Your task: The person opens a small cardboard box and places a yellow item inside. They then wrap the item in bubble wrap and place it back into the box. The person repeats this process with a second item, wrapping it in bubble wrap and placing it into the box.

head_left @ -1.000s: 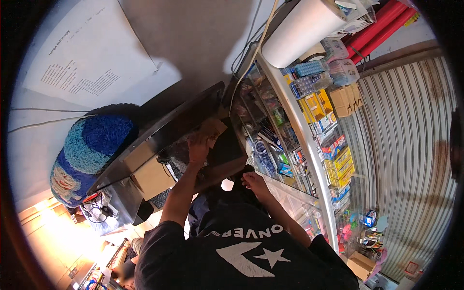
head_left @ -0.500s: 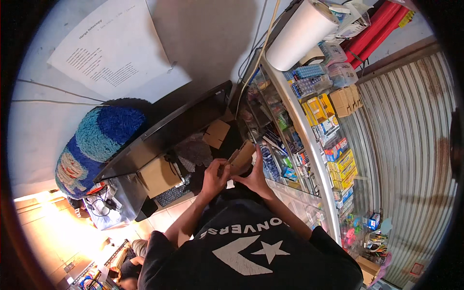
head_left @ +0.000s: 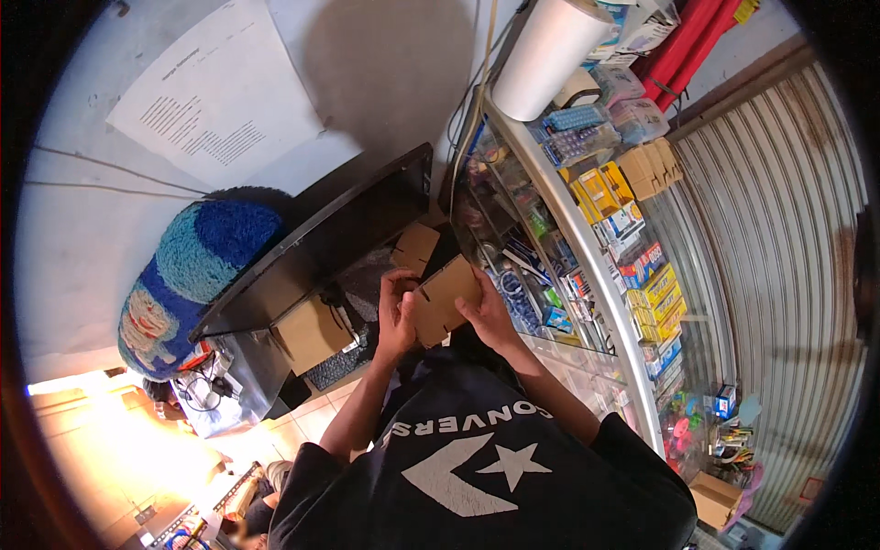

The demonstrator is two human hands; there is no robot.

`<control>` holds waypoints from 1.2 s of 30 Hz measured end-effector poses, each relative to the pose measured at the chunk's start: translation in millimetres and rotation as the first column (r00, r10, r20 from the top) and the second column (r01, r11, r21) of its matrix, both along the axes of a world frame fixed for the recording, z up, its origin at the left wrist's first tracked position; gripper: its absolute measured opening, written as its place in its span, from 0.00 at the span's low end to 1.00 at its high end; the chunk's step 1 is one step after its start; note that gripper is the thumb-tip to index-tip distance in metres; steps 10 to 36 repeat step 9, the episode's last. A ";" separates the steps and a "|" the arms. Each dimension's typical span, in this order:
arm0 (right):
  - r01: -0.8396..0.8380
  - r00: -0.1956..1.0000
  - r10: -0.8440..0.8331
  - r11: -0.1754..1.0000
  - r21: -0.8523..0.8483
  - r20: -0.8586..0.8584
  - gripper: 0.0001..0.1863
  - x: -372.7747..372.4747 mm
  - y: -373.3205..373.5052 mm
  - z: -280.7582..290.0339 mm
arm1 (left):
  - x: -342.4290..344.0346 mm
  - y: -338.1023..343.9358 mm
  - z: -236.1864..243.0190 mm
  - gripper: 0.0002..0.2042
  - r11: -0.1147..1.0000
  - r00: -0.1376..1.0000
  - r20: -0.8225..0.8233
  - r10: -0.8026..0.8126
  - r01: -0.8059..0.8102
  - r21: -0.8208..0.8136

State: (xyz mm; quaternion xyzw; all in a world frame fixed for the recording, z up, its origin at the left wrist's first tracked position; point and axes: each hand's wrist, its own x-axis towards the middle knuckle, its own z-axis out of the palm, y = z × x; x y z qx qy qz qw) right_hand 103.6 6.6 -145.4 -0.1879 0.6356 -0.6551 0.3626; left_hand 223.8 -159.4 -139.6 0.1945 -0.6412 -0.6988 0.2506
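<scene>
In front of my chest I hold a flat piece of brown cardboard (head_left: 445, 301) with short slots cut into its edges. My left hand (head_left: 398, 313) grips its left edge with curled fingers. The right side is pinched by my right hand (head_left: 489, 316), its thumb lying on the face of the cardboard. Just beyond it, a second slotted cardboard piece (head_left: 416, 247) rests on the dark desk area. Further left lies a larger cardboard piece (head_left: 310, 335) beside a black keyboard (head_left: 341, 368), with a dark cable on top.
A glass display case (head_left: 587, 238) full of stationery runs along my right, with yellow boxes (head_left: 658, 302) and a white roll (head_left: 550, 60) on it. A dark panel (head_left: 312, 240) and a blue fluffy rug roll (head_left: 202, 266) stand left. Another person (head_left: 266, 500) is at lower left.
The cardboard in my hands has turned from a tilted, partly edge-on view to showing its broad face. My left hand has shifted up along its left edge.
</scene>
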 end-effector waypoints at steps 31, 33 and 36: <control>-0.020 0.998 0.024 0.997 0.071 -0.054 0.53 0.1 35.9 -5.0 | -24.2 3.5 -15.0 0.29 0.972 0.985 -0.004 -0.171 0.169 0.160; -0.020 0.998 0.024 0.997 0.071 -0.054 0.53 0.1 35.9 -5.0 | -24.2 3.5 -15.0 0.29 0.972 0.985 -0.004 -0.171 0.169 0.160; -0.020 0.998 0.024 0.997 0.071 -0.054 0.53 0.1 35.9 -5.0 | -24.2 3.5 -15.0 0.29 0.972 0.985 -0.004 -0.171 0.169 0.160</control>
